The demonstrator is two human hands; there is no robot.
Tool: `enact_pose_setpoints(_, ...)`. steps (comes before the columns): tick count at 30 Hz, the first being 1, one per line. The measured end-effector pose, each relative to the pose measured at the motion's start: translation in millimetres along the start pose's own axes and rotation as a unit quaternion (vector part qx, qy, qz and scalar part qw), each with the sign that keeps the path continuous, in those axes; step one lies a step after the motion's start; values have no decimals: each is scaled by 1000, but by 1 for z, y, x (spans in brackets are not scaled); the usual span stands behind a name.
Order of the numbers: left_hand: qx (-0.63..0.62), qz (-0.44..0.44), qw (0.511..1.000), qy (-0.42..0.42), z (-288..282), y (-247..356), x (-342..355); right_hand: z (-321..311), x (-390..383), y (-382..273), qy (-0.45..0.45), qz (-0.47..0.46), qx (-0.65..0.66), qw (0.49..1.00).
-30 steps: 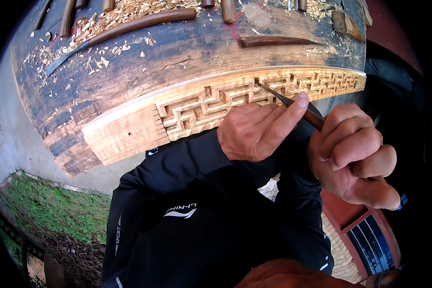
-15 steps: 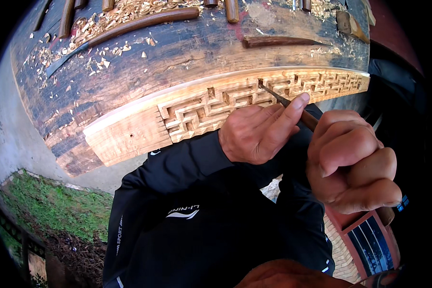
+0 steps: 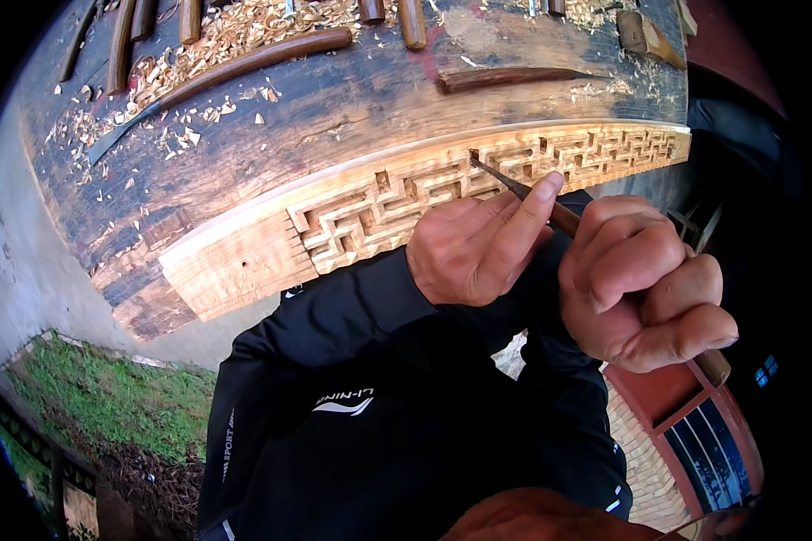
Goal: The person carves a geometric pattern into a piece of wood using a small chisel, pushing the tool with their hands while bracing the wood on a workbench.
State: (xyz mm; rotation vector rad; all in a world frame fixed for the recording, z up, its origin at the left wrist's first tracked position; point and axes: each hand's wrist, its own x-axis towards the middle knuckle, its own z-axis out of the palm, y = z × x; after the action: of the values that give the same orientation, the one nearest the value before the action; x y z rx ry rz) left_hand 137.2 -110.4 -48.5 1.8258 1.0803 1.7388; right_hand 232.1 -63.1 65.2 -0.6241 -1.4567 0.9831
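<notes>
A slim chisel (image 3: 512, 185) slants over a long pale wooden board (image 3: 221, 261) carved with an angular fretwork pattern. Its dark blade tip sits in a small square recess near the board's far edge. My left hand (image 3: 478, 251) rests by the carving, closed round the chisel's shank, its forefinger lying along it. Into my right hand (image 3: 645, 284), curled as a fist, runs the brown chisel handle (image 3: 564, 217). A rounded wooden end (image 3: 713, 368) shows below that fist; whether it belongs to the same chisel I cannot tell.
Beneath the board lies a worn dark workbench (image 3: 271, 167). A long-handled chisel (image 3: 244, 70), a pointed wooden-handled tool (image 3: 505, 79), a mallet-like wooden piece (image 3: 650, 41) and curled shavings (image 3: 216, 41) lie beyond it. Grass (image 3: 108, 397) shows at lower left.
The whole view has shifted slightly, bench and tools moving left. My right hand stands a little higher and further left in the picture. The chisel tip remains in the same recess.
</notes>
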Motion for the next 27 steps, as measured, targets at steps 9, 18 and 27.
enact_pose_setpoints(9, 11, 54, 998, 0, -3, -3, -2, -11, 3, -8, -91, -26, 46, 994)
enact_pose_setpoints(18, 5, 39, 999, 10, -2, -2, -2, -6, 4, -9, -105, -28, -2, 994)
enact_pose_setpoints(27, -31, -12, 999, 4, -6, 2, -7, 11, -3, -1, -52, -2, -68, 996)
